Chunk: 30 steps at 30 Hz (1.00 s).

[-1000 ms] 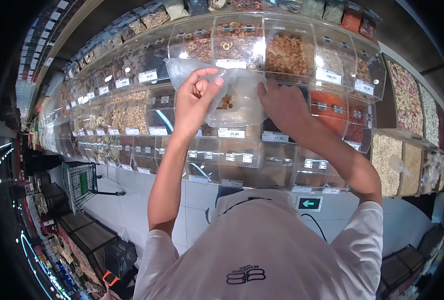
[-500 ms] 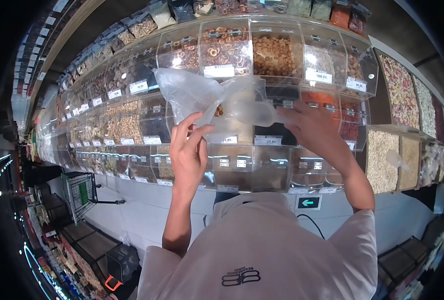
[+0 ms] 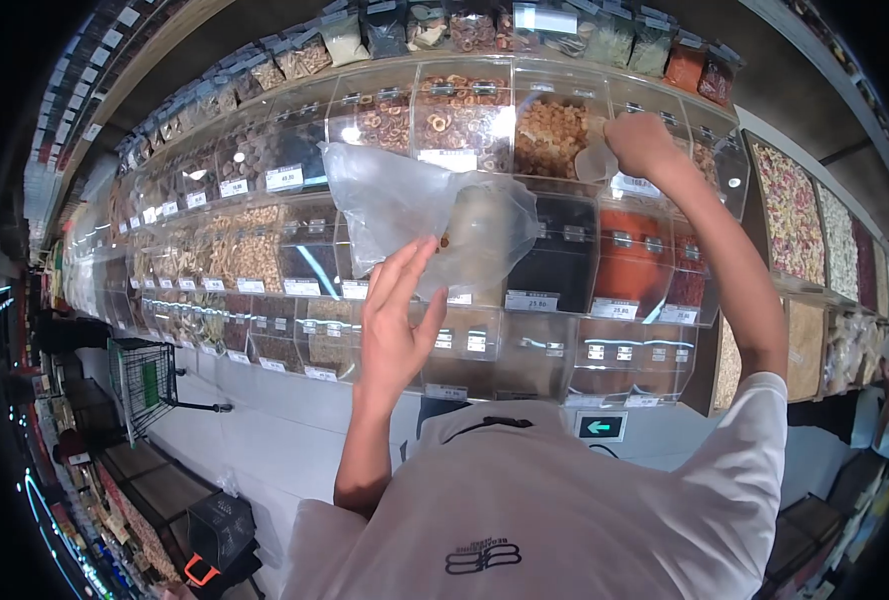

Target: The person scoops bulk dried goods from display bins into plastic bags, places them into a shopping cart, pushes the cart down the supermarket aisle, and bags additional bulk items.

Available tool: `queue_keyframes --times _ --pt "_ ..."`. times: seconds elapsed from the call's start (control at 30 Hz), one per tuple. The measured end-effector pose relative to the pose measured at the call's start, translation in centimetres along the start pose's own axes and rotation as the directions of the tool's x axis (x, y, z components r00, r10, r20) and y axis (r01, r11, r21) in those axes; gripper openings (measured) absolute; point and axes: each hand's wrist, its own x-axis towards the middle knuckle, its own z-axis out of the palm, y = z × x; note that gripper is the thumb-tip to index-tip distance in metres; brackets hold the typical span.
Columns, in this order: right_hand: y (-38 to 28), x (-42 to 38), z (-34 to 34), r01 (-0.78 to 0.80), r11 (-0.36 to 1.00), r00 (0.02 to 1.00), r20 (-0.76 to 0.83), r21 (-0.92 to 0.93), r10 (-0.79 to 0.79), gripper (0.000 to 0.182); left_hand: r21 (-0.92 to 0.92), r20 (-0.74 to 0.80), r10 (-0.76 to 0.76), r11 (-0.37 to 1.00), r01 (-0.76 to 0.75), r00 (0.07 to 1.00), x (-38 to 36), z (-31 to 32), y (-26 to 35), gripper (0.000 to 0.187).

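Observation:
My left hand point(image 3: 397, 318) is closed at the lower edge of a clear plastic bag point(image 3: 383, 200), its fingertips pressed to the film. The bag's mouth spreads wide to the right, and a few small brown pieces show near the fingers. Up and to the right, my right hand point(image 3: 647, 146) is wrapped round the handle of a translucent scoop point(image 3: 593, 162). The scoop's bowl overlaps the lower right corner of a clear bin of amber, lumpy dried pieces point(image 3: 550, 135). My right fingers partly hide the handle.
Tiers of clear lidded bins with price tags curve across the front, among them a bin of dried ring slices point(image 3: 460, 125) and one of orange-red goods point(image 3: 630, 255). Bagged goods line the shelf above. A shopping cart point(image 3: 143, 385) stands at the left.
My right hand has moved up and to the right with the scoop, out from the bag's mouth to the amber bin. My left hand still holds the bag.

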Motion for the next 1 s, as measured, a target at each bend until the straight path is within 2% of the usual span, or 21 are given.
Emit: queue_keyframes --times 0.07,0.1,0.2,0.23,0.33,0.37,0.47,0.53,0.57,0.7,0.8,1.0 --pt "0.1 3.0 0.4 0.049 0.999 0.985 0.166 0.021 -0.051 0.013 -0.009 -0.004 0.001 1.0 -0.001 1.0 -0.2 -0.1 -0.3 0.055" --pt "0.4 4.2 0.9 0.037 0.997 0.982 0.184 0.061 -0.048 0.012 -0.013 -0.003 0.002 1.0 -0.002 1.0 -0.2 -0.1 -0.4 0.055" --pt "3.6 7.5 3.3 -0.138 0.877 0.847 0.514 0.461 -0.137 0.022 -0.015 0.0 0.015 1.0 -0.015 1.0 -0.2 -0.2 -1.0 0.056" --pt "3.9 7.1 4.0 -0.209 0.858 0.838 0.538 0.469 -0.09 0.024 -0.035 -0.009 0.001 0.999 -0.001 1.0 -0.3 -0.3 -1.1 0.055" --pt "3.4 5.4 5.1 -0.023 0.901 0.933 0.333 0.434 -0.137 0.021 -0.082 -0.053 -0.015 0.997 0.011 0.998 -0.5 0.0 -1.9 0.054" --pt "3.3 4.7 5.3 -0.236 0.838 0.898 0.44 0.491 -0.005 0.028 -0.108 -0.059 -0.022 0.994 0.016 0.998 -0.4 0.1 -2.0 0.054" --pt "-1.1 3.0 10.0 -0.457 0.441 0.889 0.398 0.772 0.226 0.033 -0.176 -0.067 -0.021 0.984 0.009 0.998 0.2 0.2 -2.1 0.054" --pt "-3.7 4.0 11.2 -0.34 0.723 0.931 0.106 0.601 0.35 0.033 -0.19 -0.072 -0.017 0.982 0.003 0.997 0.5 0.2 -2.2 0.054" --pt "-5.2 4.7 9.9 -0.383 0.736 0.921 0.167 0.559 0.352 0.029 -0.191 -0.062 -0.014 0.982 0.001 0.998 0.6 0.1 -2.1 0.054" --pt "-9.3 7.8 9.6 -0.467 0.739 0.86 0.053 0.486 0.508 0.026 -0.118 -0.022 -0.012 0.993 0.009 1.0 0.5 -0.5 -2.1 0.052" --pt "-9.0 8.4 8.8 -0.507 0.669 0.833 0.108 0.543 0.543 0.026 -0.171 -0.007 -0.026 0.985 0.024 1.0 0.1 -0.3 -2.3 0.051" --pt "-6.9 7.7 12.7 -0.506 0.609 0.802 0.074 0.611 0.592 0.033 -0.179 0.031 0.016 0.984 -0.01 0.999 -0.4 -0.2 -1.6 0.054"
